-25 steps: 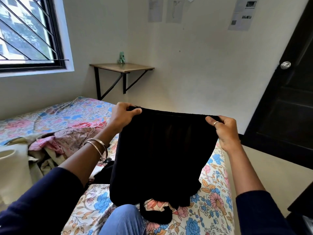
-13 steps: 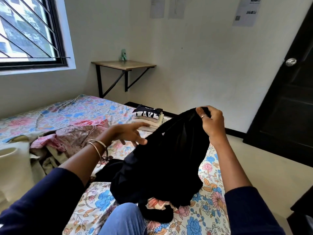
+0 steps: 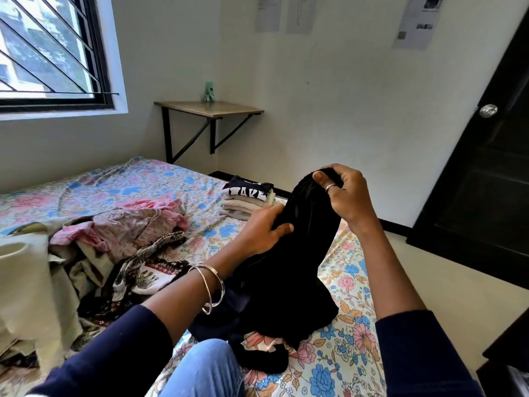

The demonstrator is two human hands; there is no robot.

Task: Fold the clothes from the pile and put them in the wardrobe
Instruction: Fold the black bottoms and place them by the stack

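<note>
The bunched cloth garment [image 3: 289, 270] was plain black. The cotton bed sheet [image 3: 343, 339] carried blue, pink and orange flowers on cream. The loose pile of clothes [image 3: 120, 242] mixed pink, beige and brown prints. The folded stack of clothes [image 3: 246, 200] was beige, topped by navy with white letters.

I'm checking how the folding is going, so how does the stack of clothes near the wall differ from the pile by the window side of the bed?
The folded stack is flat, squared and layered; the loose pile is crumpled and spread out. The folded stack is small, the loose pile much wider. The folded stack has a dark printed top over beige pieces, the loose pile mixes pink, beige and patterned fabrics. Both lie on the floral bedsheet.
</note>
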